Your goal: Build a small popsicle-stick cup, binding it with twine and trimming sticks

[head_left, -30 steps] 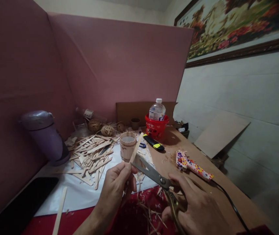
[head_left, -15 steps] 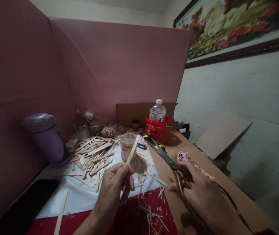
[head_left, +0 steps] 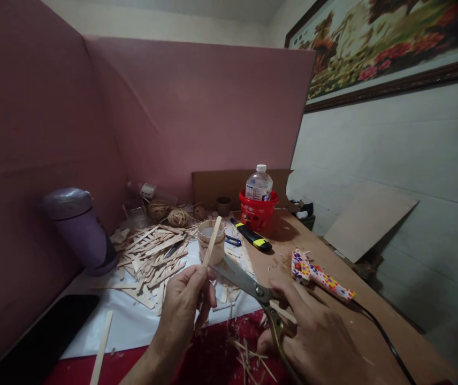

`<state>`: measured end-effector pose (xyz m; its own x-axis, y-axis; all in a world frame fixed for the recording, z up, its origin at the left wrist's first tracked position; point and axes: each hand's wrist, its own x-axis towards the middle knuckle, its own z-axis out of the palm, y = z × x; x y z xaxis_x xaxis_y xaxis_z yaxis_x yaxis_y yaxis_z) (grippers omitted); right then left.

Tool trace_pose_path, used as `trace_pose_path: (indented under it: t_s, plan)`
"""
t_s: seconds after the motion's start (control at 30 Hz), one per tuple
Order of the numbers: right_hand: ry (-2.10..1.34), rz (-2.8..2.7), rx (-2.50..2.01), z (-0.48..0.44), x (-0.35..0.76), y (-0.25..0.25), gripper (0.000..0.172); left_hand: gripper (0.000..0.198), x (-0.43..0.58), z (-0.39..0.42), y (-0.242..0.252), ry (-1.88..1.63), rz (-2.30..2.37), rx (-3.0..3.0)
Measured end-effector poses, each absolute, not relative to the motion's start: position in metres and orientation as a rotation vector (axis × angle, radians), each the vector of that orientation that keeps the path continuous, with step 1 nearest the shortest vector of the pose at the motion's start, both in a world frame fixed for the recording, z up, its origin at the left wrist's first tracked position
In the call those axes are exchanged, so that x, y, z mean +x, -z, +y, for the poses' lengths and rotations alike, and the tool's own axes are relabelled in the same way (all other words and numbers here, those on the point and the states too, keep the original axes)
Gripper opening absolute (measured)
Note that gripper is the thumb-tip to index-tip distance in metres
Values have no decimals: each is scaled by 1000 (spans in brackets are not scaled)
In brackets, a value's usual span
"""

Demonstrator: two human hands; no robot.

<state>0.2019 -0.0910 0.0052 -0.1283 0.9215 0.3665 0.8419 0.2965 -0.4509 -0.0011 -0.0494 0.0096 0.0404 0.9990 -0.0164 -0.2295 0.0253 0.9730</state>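
Between the thumb and fingers of my left hand (head_left: 191,299) a wooden craft stick (head_left: 213,240) is pinched, pointing up and away from me. My right hand (head_left: 313,326) grips the handles of a large pair of scissors (head_left: 249,283). Their blades point left, with the tips close to the stick; whether they touch it I cannot tell. Behind the stick stands a round cup covered in craft sticks (head_left: 207,251). Many loose sticks (head_left: 157,251) lie heaped on a white sheet (head_left: 80,331) to the left of the cup.
A black and yellow utility knife (head_left: 253,237), a blue cutter (head_left: 233,240) and a flower-patterned glue gun (head_left: 321,278) with a black cord lie around the cup and to its right. A red bucket (head_left: 258,214) holds a plastic bottle. A purple tumbler (head_left: 78,235) and black phone (head_left: 48,331) are at left.
The scissors have swung left and down, bringing their tips toward the stick and uncovering the utility knife and glue gun. The stick's upper end has shifted slightly left.
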Motion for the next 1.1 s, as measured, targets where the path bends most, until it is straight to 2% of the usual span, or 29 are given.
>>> trace_pose_path:
  t_s: [0.13,0.23,0.33,0.5,0.67,0.97,1.03,1.1]
  plan:
    - [-339,-1881,-1610,-73,204,-22,22,29,-2,-46,-9,-1337,1062,1071]
    - [-315,-1908,-1763,-50,206,-25,22,29,-2,-45,-9,-1420,1106,1137]
    - [-151,-2009,-1928,-32,202,-23,18,29,-3,-43,-7,-1493,1147,1180]
    - [-104,-2122,-1963,-15,183,-26,29,34,-5,-39,-3,-1559,1143,1199]
    - [-142,-2178,-1920,-8,164,-33,35,30,-4,-36,-3,-1462,962,1235]
    - [-315,-2108,-1716,12,155,-39,6,28,-1,-26,-29,-1315,952,1348]
    - [-396,-2010,-1579,21,158,-46,11,28,0,-20,-40,-1327,988,1421]
    - [-498,-1882,-1407,31,157,-52,29,28,3,-13,-49,-1359,1023,1522]
